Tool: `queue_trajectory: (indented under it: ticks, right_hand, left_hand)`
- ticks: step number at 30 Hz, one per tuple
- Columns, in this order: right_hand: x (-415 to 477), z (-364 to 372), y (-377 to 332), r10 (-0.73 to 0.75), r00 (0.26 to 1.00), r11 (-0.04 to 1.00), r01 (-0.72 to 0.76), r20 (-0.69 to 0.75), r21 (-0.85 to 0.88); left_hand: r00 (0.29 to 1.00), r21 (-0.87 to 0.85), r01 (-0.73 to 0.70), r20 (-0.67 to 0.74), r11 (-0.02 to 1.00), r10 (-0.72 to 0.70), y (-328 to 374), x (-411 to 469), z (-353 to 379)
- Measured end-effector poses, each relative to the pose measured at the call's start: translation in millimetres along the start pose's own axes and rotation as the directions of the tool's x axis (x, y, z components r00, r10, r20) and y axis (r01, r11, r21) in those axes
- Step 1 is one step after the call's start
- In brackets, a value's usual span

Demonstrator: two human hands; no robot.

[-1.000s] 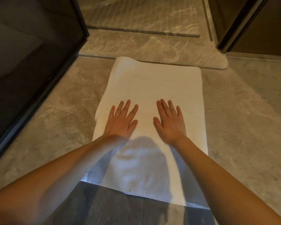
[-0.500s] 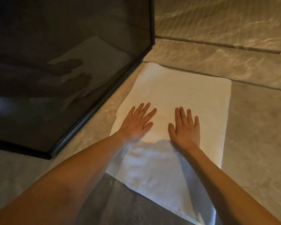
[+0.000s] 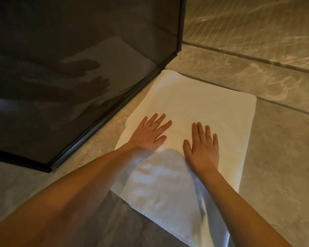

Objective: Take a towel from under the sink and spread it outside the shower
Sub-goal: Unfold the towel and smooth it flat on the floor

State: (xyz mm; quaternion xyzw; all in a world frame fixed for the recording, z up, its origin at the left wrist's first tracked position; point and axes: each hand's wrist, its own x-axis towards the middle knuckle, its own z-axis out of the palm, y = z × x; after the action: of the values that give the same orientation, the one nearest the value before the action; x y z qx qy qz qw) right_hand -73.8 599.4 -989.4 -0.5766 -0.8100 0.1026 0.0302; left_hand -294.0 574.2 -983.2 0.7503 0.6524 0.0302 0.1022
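Lying flat on the grey marbled stone floor (image 3: 284,157), the white rectangular terry towel (image 3: 194,104) is spread out with its far edge along the raised stone threshold (image 3: 239,68) of the shower. Far left corner of the towel sits just beside the bottom corner of the dark tinted glass shower panel with black metal frame (image 3: 179,32). Near end of the towel falls in shadow cast by the person's arms and head; slight rumpling visible there.

Left hand (image 3: 148,134): palm down on the towel near its left edge, fingers extended and slightly fanned, nothing gripped. Right hand (image 3: 202,150): palm down on the towel to the right of centre, fingers straight and close together, thumb out to the side, nothing gripped. Both hands lie flat and are apart from each other, with a strip of bare towel between them. Both forearms are bare and reach in from the bottom of the view.

The glass panel shows a dim reflection of the towel and both hands. Beyond the threshold, the shower floor (image 3: 257,24) has fine parallel grooves.
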Motion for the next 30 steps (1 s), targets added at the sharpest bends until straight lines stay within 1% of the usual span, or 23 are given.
queue_trajectory:
  ticks: [2,3,5,7,9,12,14,16,20,23,25,27,29,30]
  right_hand:
    - [-1.4,-1.5,3.7,0.004,1.000,1.000,-0.004,0.009,0.000]
    - [-2.4,-1.8,4.9,0.006,1.000,1.000,-0.006,0.014,-0.001]
    - [-3.6,-1.6,5.7,0.008,1.000,1.000,-0.008,0.016,-0.005]
    - [-3.1,-1.0,6.1,0.009,1.000,1.000,-0.009,0.010,-0.006]
    - [-2.4,-0.2,6.5,0.007,1.000,1.000,-0.007,0.007,-0.005]
    - [-3.4,0.8,6.4,0.001,1.000,1.000,-0.001,0.007,-0.009]
    - [-3.3,-0.1,6.4,0.000,1.000,1.000,0.000,0.013,-0.007]
    - [-3.7,-1.9,5.6,-0.001,1.000,1.000,0.001,0.020,0.005]
    - [-5.5,-8.4,1.1,0.004,0.999,1.000,-0.005,0.044,0.026]
    - [2.0,-19.7,-5.1,0.046,0.989,0.994,-0.059,0.143,0.087]
    - [18.1,-34.1,-13.4,0.050,0.969,0.978,-0.096,0.240,0.185]
    - [38.9,-52.5,-26.9,-0.011,0.951,0.936,-0.099,0.308,0.339]
    - [60.6,-68.6,-45.0,-0.103,0.953,0.880,-0.047,0.286,0.472]
    - [71.4,-75.2,-55.5,-0.157,0.951,0.867,0.002,0.268,0.499]
  left_hand:
    - [0.999,-0.034,0.011,0.035,0.999,-0.010,5.3,0.2,-4.7]
    - [0.999,-0.047,0.033,0.031,0.998,-0.031,7.5,-1.7,-7.5]
    - [0.987,-0.066,0.147,-0.059,0.987,-0.151,9.8,-11.4,-13.7]
    - [0.934,-0.089,0.298,-0.177,0.950,-0.309,9.5,-26.9,-21.4]
    - [0.898,-0.108,0.370,-0.214,0.923,-0.385,5.6,-41.5,-29.2]
    - [0.855,-0.209,0.465,-0.148,0.860,-0.498,-3.0,-53.1,-41.8]
    - [0.810,-0.331,0.532,-0.066,0.779,-0.582,-6.2,-56.1,-46.7]
    - [0.785,-0.426,0.558,-0.008,0.712,-0.619,-8.0,-58.6,-49.0]
    - [0.764,-0.523,0.562,0.032,0.640,-0.645,-13.7,-59.1,-55.6]
    - [0.764,-0.576,0.526,-0.004,0.626,-0.645,-15.5,-57.0,-65.6]
    - [0.805,-0.634,0.472,0.026,0.613,-0.592,-19.2,-56.1,-72.3]
    - [0.865,-0.701,0.420,0.117,0.576,-0.488,-24.1,-55.3,-77.6]
    - [0.904,-0.748,0.385,0.186,0.541,-0.386,-25.9,-55.3,-84.1]
    - [0.910,-0.766,0.383,0.217,0.517,-0.352,-26.0,-55.3,-87.4]
